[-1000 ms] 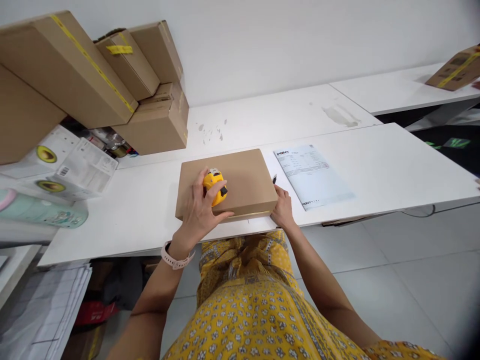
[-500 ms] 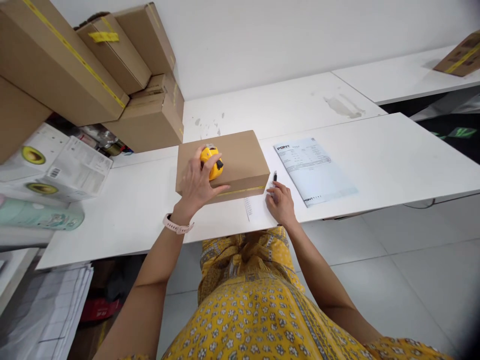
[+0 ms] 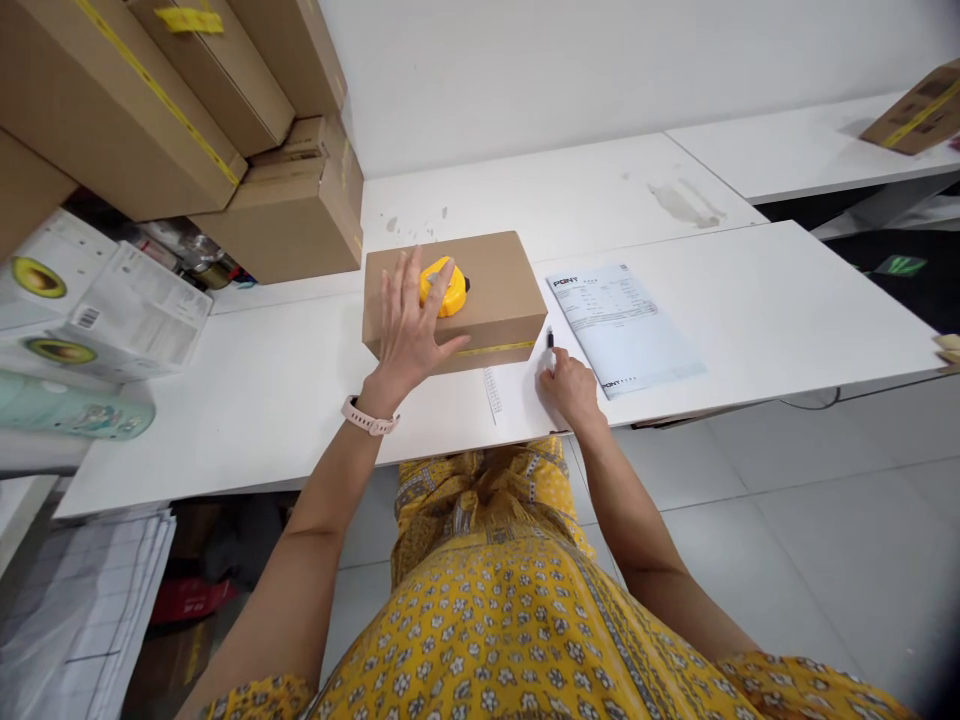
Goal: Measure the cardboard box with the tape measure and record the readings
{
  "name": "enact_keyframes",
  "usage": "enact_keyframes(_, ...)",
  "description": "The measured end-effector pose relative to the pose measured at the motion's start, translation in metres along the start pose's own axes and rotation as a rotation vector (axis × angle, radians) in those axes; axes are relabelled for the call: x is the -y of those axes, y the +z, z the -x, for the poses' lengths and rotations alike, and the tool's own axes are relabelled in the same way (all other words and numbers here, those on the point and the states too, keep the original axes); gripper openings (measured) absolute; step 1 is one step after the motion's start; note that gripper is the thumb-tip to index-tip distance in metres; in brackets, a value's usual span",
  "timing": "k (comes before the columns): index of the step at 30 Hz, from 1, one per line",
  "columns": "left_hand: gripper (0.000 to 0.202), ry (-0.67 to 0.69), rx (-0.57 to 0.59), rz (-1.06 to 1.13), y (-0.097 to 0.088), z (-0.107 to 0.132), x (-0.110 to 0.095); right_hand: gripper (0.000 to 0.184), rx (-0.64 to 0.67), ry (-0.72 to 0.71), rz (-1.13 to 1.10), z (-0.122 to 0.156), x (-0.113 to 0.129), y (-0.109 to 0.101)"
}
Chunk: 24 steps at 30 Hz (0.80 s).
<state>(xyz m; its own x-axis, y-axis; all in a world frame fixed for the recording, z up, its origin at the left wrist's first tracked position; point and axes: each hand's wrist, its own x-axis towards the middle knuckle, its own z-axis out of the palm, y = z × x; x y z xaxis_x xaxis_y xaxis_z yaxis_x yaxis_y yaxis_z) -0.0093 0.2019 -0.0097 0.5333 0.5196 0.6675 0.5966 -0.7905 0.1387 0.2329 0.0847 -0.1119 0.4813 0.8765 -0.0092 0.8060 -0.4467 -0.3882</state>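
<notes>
A closed cardboard box (image 3: 487, 270) with a strip of yellow tape along its front lies on the white table. On its top is a yellow tape measure (image 3: 452, 290). My left hand (image 3: 411, 325) is spread on the box, the index finger against the tape measure and the thumb over the front edge. My right hand (image 3: 574, 388) is curled with its fingers at the near end of a black pen (image 3: 550, 339). Part of the pen is hidden by the fingers. Under that hand lies a spiral notebook (image 3: 510, 400), partly covered by hand and box.
Right of the notebook is a printed document in a clear sleeve (image 3: 634, 335). Stacked cartons (image 3: 285, 215), white avocado-print boxes (image 3: 135, 310) and a mint green bottle (image 3: 75, 405) stand at the left. Another taped carton (image 3: 915, 110) sits far right.
My left hand has loosened from the tape measure, its fingers now spread beside it, and the tape measure has turned. My right hand's fingers have curled closer to the pen.
</notes>
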Motion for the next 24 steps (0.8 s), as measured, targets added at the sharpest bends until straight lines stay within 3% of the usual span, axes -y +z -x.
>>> enact_keyframes(2,0.064,0.033,-0.114,0.023,-0.002,0.021,-0.019,0.048,-0.002,0.004,-0.144,0.0,-0.004,-0.006)
enact_keyframes(4,0.042,0.083,-0.18,0.111,0.001,0.054,-0.043,0.044,-0.014,0.033,-0.501,0.008,-0.013,-0.013)
enact_keyframes(7,0.024,0.13,-0.064,0.268,0.018,0.11,-0.075,0.036,-0.022,0.086,-1.158,0.031,-0.029,-0.029)
enact_keyframes(9,0.022,0.087,0.071,0.285,0.03,0.141,-0.089,0.034,-0.042,0.055,-1.399,0.05,-0.036,-0.044)
enact_keyframes(13,0.032,0.088,0.266,0.215,0.043,0.169,-0.095,0.032,-0.15,-0.034,-1.443,0.08,-0.03,-0.065)
enact_keyframes(15,0.034,0.099,0.289,0.163,0.045,0.17,-0.095,0.029,-0.178,-0.065,-1.428,0.089,-0.022,-0.063)
enact_keyframes(17,0.033,0.094,0.28,0.117,0.048,0.17,-0.095,0.04,-0.141,-0.056,-1.449,0.093,-0.01,-0.053)
enact_keyframes(24,0.031,0.085,0.232,0.069,0.057,0.177,-0.097,0.06,0.393,-0.014,-1.536,0.083,0.028,-0.007)
